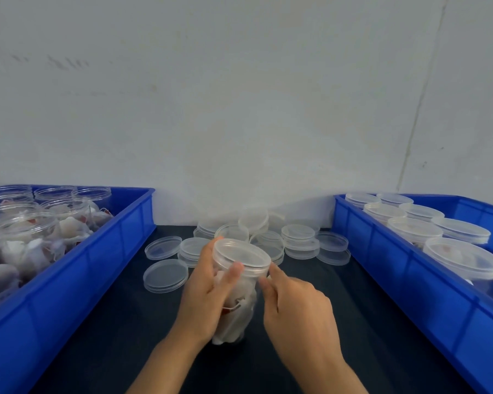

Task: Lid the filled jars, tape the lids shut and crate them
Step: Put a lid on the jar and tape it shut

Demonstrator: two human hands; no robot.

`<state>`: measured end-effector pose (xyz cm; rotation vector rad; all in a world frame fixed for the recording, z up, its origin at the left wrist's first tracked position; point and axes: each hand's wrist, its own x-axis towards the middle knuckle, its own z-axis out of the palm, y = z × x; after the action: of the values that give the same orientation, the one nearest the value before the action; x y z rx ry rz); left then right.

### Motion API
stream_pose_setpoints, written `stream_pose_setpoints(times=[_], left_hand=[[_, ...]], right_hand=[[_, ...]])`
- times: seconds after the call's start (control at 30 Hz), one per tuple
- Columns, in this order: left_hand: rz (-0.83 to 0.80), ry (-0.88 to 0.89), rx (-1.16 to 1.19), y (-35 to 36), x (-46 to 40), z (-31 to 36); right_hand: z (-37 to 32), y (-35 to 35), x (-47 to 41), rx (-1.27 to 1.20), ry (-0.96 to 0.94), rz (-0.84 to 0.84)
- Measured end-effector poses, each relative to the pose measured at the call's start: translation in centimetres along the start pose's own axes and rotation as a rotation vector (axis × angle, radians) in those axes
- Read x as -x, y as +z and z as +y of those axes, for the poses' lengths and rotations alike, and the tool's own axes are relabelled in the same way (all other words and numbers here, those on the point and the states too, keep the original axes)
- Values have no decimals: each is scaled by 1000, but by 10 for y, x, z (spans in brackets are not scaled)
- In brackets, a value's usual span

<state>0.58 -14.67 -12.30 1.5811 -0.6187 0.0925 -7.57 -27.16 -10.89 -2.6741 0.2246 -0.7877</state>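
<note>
A: We read any text here? Labels, numbers?

B: None we can read. The jar (241, 282) is clear plastic, no label showing on it.

A: The blue crates (427, 282), the loose lids (165, 273)?

B: We see no print on them. The wall (239, 95) has faint marks only, not letters.

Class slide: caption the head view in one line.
Left hand grips a lidded jar; right hand touches its side, between two blue crates.
</note>
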Motion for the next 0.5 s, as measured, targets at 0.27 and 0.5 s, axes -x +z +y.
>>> stream_pose_setpoints(times=[0.27, 0.5], left_hand=[[77, 21, -2, -5, -6, -1], [-35, -69, 196, -23, -12, -8]], right_hand=[[5, -17, 1, 49, -137, -78], [9, -35, -2, -56, -5, -235]])
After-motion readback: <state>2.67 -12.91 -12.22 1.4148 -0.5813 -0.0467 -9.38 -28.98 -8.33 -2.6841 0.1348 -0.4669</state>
